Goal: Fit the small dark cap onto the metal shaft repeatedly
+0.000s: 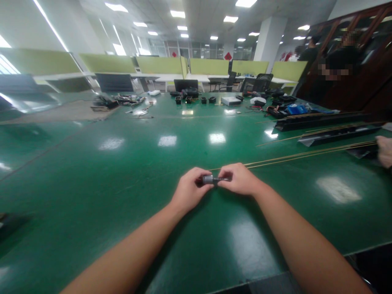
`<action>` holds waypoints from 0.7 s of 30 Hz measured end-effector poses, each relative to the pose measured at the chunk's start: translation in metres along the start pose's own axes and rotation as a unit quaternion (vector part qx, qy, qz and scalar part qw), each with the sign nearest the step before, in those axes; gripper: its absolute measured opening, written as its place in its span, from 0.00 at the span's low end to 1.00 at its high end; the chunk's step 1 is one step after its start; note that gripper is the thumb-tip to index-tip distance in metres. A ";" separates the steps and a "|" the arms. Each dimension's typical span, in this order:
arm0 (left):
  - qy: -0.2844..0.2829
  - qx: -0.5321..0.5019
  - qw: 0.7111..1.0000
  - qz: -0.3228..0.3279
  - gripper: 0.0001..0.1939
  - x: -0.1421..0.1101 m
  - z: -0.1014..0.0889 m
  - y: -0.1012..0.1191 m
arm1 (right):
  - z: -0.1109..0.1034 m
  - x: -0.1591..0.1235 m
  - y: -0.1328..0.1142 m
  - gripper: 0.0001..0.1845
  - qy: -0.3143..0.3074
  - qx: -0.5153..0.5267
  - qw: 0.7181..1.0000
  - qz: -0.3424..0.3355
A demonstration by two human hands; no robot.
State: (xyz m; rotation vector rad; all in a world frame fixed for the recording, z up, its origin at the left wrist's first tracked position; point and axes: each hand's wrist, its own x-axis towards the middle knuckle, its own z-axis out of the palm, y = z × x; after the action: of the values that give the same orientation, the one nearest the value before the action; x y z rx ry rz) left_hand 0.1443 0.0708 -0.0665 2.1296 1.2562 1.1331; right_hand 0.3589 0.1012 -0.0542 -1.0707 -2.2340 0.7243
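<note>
While our left hand [190, 185] closes its thumb and fingers around a small grey cylinder [208, 179], our right hand [241, 179] pinches a thin dark rod [219, 179] that sits end-on against it. We hold both pieces in line, just above the near middle of the green bench [116, 212], with the fingertips of our two hands close together; we cannot tell whether cylinder and rod are joined.

Just beyond our hands, long thin yellowish wires [294, 157] run off to the right, where another person's hand [385, 152] is near their far ends at the edge of our view. Farther over on that side, two long black troughs [324, 120] lie one behind the other, with more wires along them, and a blue bundle [297, 109] lies beyond.

Across the far side of the bench we see a pale flat box [231, 100], several small black blocks [203, 100] to its left, and a pile of loose parts [128, 100] farther left. Behind the bench are chairs [263, 81] and green partitions [161, 66]; at far right, people in dark clothes [341, 55] are by a brown cabinet [375, 53].
</note>
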 end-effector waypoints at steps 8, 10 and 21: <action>0.008 -0.006 1.000 0.002 0.12 0.000 -0.001 0.001 | -0.002 0.000 0.000 0.03 0.009 -0.005 1.000 0.006; 0.009 -0.004 1.000 0.003 0.12 0.000 -0.001 0.002 | -0.002 0.000 0.000 0.03 0.011 -0.003 1.000 0.006; 0.013 -0.012 1.000 -0.004 0.12 0.000 -0.001 0.002 | -0.003 0.001 -0.001 0.03 0.017 -0.007 1.000 0.007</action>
State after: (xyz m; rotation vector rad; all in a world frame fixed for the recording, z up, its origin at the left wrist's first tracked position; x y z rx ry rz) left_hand 0.1443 0.0698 -0.0648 2.0970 1.2546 1.1716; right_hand 0.3604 0.1022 -0.0513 -1.0977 -2.2081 0.6926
